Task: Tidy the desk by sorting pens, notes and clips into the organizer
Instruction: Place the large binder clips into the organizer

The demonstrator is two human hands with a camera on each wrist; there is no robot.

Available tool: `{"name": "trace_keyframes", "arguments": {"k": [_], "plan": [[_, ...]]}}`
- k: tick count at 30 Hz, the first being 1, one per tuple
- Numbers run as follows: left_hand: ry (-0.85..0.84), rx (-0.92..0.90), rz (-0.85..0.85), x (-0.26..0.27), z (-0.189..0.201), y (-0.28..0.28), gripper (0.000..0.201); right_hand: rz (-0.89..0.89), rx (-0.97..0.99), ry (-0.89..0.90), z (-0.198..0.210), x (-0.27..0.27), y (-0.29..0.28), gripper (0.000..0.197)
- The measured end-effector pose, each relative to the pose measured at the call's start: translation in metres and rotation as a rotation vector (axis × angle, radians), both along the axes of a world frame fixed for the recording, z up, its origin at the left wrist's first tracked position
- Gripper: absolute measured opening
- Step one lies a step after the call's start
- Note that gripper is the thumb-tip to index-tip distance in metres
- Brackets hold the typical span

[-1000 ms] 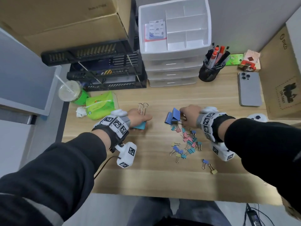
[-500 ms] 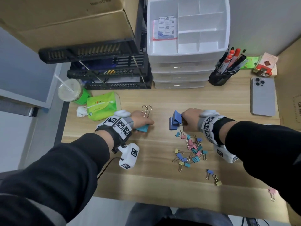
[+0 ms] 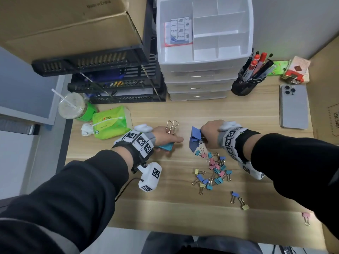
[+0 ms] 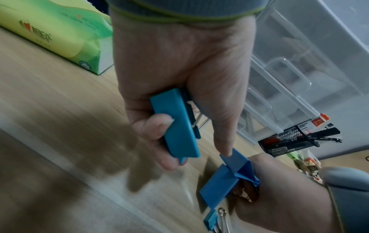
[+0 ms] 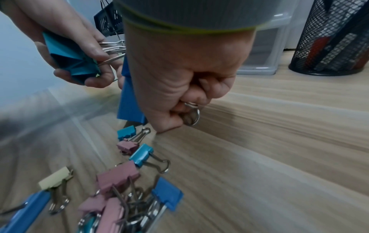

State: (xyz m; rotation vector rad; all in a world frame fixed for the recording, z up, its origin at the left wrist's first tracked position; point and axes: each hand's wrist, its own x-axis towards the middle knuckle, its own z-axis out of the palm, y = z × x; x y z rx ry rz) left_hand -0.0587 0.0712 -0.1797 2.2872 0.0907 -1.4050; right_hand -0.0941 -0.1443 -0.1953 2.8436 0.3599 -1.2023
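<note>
Left hand [image 3: 166,137] clasps large teal binder clips [image 4: 179,126]; right hand [image 3: 211,133] fists large blue binder clips [image 3: 195,137], wire handles silver.

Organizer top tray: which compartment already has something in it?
The tall left compartment of the organizer: it holds a notes pad. The smaller compartments to its right show only bare white plastic.

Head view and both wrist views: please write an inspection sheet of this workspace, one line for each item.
Surface: wooden desk.
Job's things: white organizer holding notes; small clips heaped loose; pen cup.
Clutter: tissue pack, drink cup, phone.
Grippers: left hand grips teal clips; right hand grips blue clips.
Cables: thin lead from the left wrist camera.
Surroundings: cardboard box on black trays.
</note>
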Motion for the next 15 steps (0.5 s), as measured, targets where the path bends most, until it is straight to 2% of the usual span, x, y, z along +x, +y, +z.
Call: {"name": "trace_keyframes", "arguments": {"k": [4,6,9,10,13,15], "plan": [[0.007,-0.016,-0.015,-0.002,0.003,-0.007,0.046,-0.038,0.005,-0.045,0.001,-0.001,0.003,0.006],[0.022,-0.043,0.008,-0.003,0.005,-0.010,0.057,-0.077,0.044,-0.053,0.002,-0.002,0.003,0.010],[0.021,-0.103,0.011,-0.005,0.011,-0.013,0.084,-0.146,0.176,-0.024,0.007,0.000,0.007,0.024],[0.023,-0.130,-0.005,-0.005,0.013,-0.013,0.084,-0.174,0.225,0.004,0.010,0.001,0.009,0.025],[0.009,-0.217,-0.045,-0.006,0.021,-0.012,0.058,-0.258,0.350,0.093,0.020,0.003,0.013,0.022],[-0.015,-0.265,-0.018,-0.004,0.024,-0.011,0.048,-0.321,0.400,0.150,0.025,0.005,0.013,0.021]]}}
